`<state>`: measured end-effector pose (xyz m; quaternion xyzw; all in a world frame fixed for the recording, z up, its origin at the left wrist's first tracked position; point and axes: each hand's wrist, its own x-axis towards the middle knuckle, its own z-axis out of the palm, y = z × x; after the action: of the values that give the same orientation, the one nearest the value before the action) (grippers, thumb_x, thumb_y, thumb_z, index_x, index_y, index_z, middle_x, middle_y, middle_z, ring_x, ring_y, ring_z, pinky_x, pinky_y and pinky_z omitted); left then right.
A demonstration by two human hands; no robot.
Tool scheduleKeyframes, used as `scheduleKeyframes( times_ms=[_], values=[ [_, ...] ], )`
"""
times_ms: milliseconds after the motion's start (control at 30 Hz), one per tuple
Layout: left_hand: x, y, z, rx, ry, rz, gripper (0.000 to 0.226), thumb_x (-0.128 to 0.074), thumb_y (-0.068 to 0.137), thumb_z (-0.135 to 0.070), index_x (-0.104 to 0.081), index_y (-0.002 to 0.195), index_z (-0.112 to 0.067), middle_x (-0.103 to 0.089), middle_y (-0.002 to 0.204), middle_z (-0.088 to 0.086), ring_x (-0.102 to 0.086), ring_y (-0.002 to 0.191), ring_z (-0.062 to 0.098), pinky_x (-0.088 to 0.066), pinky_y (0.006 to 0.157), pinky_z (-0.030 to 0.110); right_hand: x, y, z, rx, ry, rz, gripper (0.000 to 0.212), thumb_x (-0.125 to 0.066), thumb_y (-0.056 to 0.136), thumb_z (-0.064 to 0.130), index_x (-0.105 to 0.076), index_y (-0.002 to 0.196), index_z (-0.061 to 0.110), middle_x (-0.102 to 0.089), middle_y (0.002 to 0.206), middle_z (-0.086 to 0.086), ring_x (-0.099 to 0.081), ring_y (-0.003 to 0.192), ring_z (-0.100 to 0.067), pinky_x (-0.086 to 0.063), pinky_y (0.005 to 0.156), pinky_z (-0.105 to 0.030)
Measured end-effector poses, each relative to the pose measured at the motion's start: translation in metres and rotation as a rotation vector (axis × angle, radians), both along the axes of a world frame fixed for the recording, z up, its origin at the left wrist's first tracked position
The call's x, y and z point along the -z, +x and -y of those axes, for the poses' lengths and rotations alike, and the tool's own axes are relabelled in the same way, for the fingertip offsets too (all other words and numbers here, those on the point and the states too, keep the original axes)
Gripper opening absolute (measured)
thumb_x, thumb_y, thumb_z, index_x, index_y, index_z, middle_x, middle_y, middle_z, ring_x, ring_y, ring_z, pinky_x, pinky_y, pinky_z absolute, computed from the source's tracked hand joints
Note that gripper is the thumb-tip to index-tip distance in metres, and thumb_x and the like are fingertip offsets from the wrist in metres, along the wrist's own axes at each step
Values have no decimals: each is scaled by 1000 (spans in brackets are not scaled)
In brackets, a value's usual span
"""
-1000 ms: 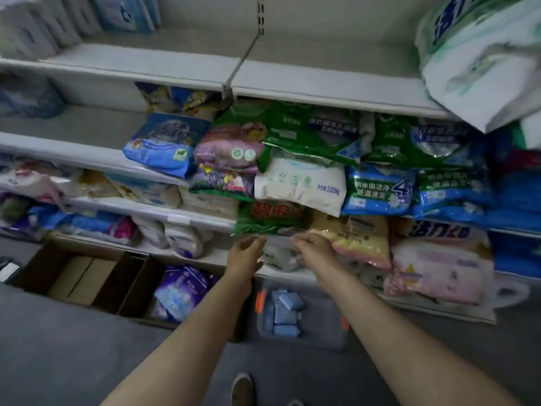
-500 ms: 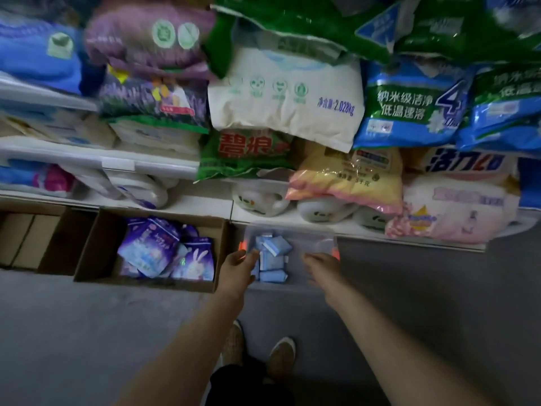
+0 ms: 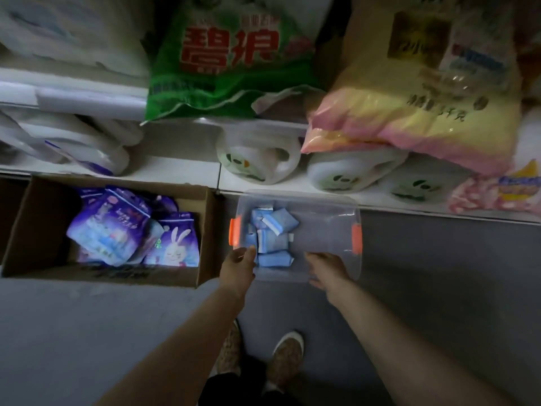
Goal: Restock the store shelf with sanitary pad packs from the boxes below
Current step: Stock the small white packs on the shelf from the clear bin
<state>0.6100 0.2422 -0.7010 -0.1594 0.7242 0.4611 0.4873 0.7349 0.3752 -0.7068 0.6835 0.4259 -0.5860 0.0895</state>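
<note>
I hold my left hand (image 3: 237, 266) and right hand (image 3: 329, 271), both loosely spread and gripping nothing, at the clear plastic bin (image 3: 325, 230) of small blue pad packs (image 3: 270, 238). Above it, a green detergent bag (image 3: 231, 57) reads "碧浪" in red.

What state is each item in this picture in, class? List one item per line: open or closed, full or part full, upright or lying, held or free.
Cardboard box: open, part full of purple packs.
Clear plastic bin: no lid, blue pads piled at its left end.
Left hand: open, at the bin's near left corner.
Right hand: open, at the bin's near rim.
Green bag: lying on a shelf.
White jugs: lying on the bottom shelf.
</note>
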Motion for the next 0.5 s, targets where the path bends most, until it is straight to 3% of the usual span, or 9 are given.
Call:
scheduleKeyframes(
  times_ms=[100,200,300,367,500],
  values=[
    [50,0,-11,14,28,21,21,-57,100,-33,-61,107,-12,-63,104,12,-60,100,23,-51,96,45,51,0,-9,3,-4,14,16,-64,95,29,-64,83,18,-66,104,-12,-64,95,-29,-55,91,-44],
    [92,-3,-23,-12,57,79,23,-52,102,-38,-58,110,-16,-62,107,9,-60,105,23,-50,94,40,97,1,-20,55,-6,31,19,-65,94,31,-67,97,13,-66,112,-14,-63,102,-29,-55,93,-48],
    [134,-8,-36,-20,79,121,42,-41,104,-48,-58,123,-15,-62,116,9,-60,107,23,-49,87,37,136,-1,-32,122,-24,19,21,-64,96,32,-62,105,14,-62,119,-12,-60,107,-28,-54,69,-35],
    [160,-12,-45,-36,99,132,50,-32,104,-53,-54,131,-17,-60,124,8,-58,112,22,-45,91,35,162,-5,-39,163,-34,-1,25,-64,96,33,-62,111,13,-60,118,-11,-59,103,-26,-47,57,-30],
    [212,-20,-62,-14,129,140,67,-21,101,-64,-42,149,-23,-44,153,5,-42,139,21,-32,110,35,212,-15,-47,224,-77,-42,25,-61,98,36,-61,104,12,-59,109,-11,-59,90,-22,-45,54,-29]
  ],
)
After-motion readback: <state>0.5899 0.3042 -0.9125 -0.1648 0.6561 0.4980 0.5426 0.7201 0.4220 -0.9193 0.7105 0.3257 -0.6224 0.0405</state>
